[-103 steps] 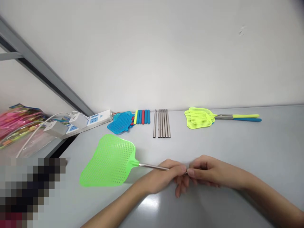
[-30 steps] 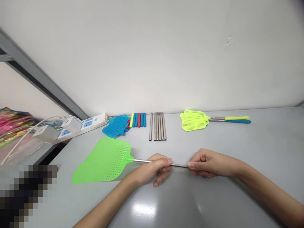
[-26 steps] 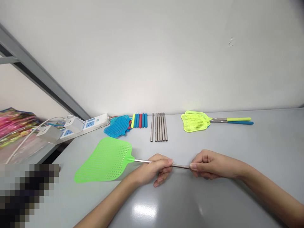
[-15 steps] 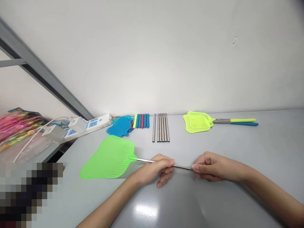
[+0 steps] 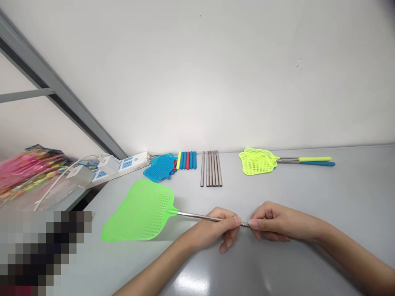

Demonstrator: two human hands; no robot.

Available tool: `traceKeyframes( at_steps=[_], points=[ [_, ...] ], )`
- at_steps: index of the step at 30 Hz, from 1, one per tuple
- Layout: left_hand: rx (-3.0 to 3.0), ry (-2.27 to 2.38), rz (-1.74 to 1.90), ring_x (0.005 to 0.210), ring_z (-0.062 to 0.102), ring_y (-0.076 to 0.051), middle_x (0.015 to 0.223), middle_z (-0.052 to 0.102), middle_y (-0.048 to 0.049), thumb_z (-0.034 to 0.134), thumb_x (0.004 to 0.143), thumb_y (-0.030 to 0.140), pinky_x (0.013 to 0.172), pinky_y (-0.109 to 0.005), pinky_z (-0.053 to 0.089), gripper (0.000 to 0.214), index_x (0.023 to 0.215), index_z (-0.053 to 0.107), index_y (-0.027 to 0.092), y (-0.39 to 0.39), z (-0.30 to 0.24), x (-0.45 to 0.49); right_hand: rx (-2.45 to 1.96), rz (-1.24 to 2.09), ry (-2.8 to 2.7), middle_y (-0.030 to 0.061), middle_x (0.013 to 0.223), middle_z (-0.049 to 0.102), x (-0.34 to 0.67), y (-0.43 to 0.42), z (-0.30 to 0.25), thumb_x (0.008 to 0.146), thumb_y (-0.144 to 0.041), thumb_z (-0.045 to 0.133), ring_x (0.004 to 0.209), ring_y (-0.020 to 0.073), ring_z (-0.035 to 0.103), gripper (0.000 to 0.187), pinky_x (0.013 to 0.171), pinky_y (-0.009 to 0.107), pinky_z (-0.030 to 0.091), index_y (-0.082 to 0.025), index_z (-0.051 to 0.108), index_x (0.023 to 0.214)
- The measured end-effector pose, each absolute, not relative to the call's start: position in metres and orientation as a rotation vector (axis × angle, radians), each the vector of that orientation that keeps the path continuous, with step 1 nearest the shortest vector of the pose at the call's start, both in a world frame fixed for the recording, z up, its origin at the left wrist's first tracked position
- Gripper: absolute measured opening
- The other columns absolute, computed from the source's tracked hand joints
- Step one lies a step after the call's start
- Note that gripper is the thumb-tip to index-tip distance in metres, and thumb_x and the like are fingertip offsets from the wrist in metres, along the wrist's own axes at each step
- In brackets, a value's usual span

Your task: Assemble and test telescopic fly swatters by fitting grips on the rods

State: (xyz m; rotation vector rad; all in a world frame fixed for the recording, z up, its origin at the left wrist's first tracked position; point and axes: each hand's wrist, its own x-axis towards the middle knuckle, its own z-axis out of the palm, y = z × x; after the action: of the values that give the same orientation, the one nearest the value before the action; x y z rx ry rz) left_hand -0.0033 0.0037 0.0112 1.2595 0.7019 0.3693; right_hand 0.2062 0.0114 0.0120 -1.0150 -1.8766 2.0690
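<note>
A green fly swatter (image 5: 140, 211) lies low over the grey table (image 5: 308, 197), its mesh head to the left and its thin metal rod (image 5: 193, 215) running right. My left hand (image 5: 212, 230) is closed around the rod near its middle. My right hand (image 5: 273, 222) pinches the rod's right end, fingertips almost touching those of the left hand. The rod's far end is hidden inside my right hand.
Along the wall lie blue swatter heads (image 5: 159, 167), several coloured grips (image 5: 187, 160), several metal rods (image 5: 210, 173) and two finished swatters (image 5: 259, 161) with yellow and blue handles. A power strip (image 5: 123, 163) with plugs sits at the left, colourful packets (image 5: 27, 166) beyond.
The stretch of rod showing between my hands has shrunk: half a second ago there was a gap, now the fingertips nearly meet. The swatter stays in place.
</note>
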Motion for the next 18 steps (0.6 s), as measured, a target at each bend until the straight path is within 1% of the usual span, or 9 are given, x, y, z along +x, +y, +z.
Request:
traceKeyframes(
  at_steps=[3,5,8,11,18],
  points=[
    [1.23,0.691,0.381,0.034,0.039,-0.006,0.042,0.045,0.0036,0.045,0.081,0.035,0.038,-0.019,0.029,0.034,0.055,0.046,0.014,-0.001,0.007,0.002,-0.997,2.069,-1.862,-0.0065,0.046,0.036,0.202,0.007,0.012,0.081,-0.05,0.047,0.037,0.0044,0.028,0.041,0.033,0.017,0.02,-0.012,0.058,0.069],
    [1.178,0.688,0.391,0.033,0.04,-0.006,0.042,0.046,0.0027,0.044,0.081,0.034,0.037,-0.019,0.03,0.034,0.055,0.047,0.013,-0.002,0.004,0.005,-0.984,2.058,-1.852,-0.0063,0.046,0.037,0.199,0.004,0.013,0.081,-0.049,0.047,0.037,0.0043,0.029,0.04,0.033,0.017,0.02,-0.012,0.057,0.069],
    [1.078,0.673,0.406,0.031,0.041,-0.008,0.04,0.047,0.0014,0.041,0.079,0.033,0.035,-0.019,0.031,0.032,0.056,0.05,0.012,-0.002,0.0,0.008,-0.986,2.032,-1.816,-0.0071,0.045,0.037,0.195,0.003,0.014,0.081,-0.048,0.047,0.035,0.0036,0.027,0.039,0.033,0.018,0.018,-0.012,0.057,0.068],
    [1.031,0.663,0.427,0.029,0.04,-0.008,0.036,0.046,0.0018,0.042,0.077,0.033,0.034,-0.02,0.031,0.032,0.054,0.05,0.012,-0.001,-0.003,0.009,-0.979,2.03,-1.77,-0.0081,0.043,0.036,0.193,0.003,0.014,0.08,-0.048,0.048,0.033,0.0031,0.025,0.038,0.033,0.018,0.017,-0.013,0.057,0.068],
    [1.009,0.635,0.436,0.028,0.041,-0.008,0.038,0.047,0.0014,0.04,0.078,0.03,0.034,-0.02,0.031,0.032,0.055,0.052,0.011,0.002,-0.004,0.008,-0.99,2.032,-1.76,-0.0072,0.044,0.041,0.193,0.005,0.01,0.078,-0.052,0.048,0.033,0.0029,0.029,0.042,0.033,0.017,0.02,-0.012,0.058,0.07]
  ],
)
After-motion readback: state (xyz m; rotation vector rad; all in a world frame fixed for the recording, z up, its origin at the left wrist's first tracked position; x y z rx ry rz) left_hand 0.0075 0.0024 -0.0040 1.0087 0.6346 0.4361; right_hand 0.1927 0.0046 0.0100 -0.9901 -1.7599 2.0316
